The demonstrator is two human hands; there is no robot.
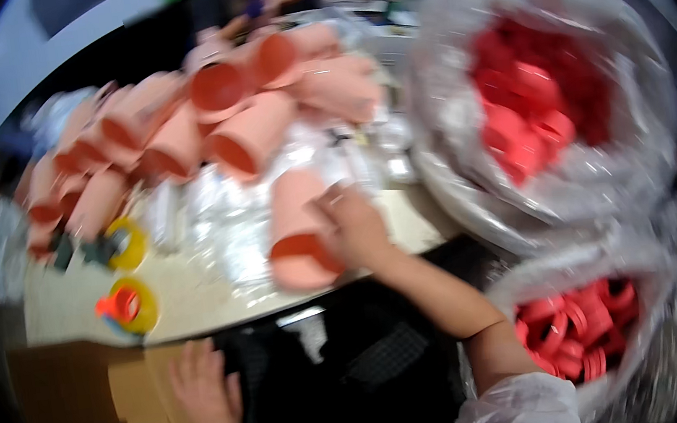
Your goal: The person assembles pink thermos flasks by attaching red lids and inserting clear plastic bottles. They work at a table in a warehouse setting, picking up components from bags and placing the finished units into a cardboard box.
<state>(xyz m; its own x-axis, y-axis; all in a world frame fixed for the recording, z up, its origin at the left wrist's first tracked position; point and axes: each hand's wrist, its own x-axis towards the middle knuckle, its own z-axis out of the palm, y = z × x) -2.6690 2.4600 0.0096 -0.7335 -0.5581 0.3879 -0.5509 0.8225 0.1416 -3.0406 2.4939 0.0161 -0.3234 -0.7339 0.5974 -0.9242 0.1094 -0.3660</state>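
My right hand [354, 222] grips a pink hollow cylinder [295, 204] by its right side, above the table's front edge. The cylinder's open end faces toward me and shows a darker orange-red inside. My left hand [206, 388] rests with fingers stretched on a brown cardboard box [152, 382] at the lower left. Just behind the held piece lie clear plastic bags [231, 233]. A pile of similar pink cylinders [164, 136] lies on its side across the back of the table. The picture is blurred by motion.
At the right stand two plastic-lined containers; the upper liner [466, 145] holds red-pink parts [532, 103], the lower holds ring-like red parts [577, 330]. Yellow tape rolls [129, 241] and an orange ring-shaped piece [119, 306] sit on the table [189, 302]. Another person [217, 11] works beyond it.
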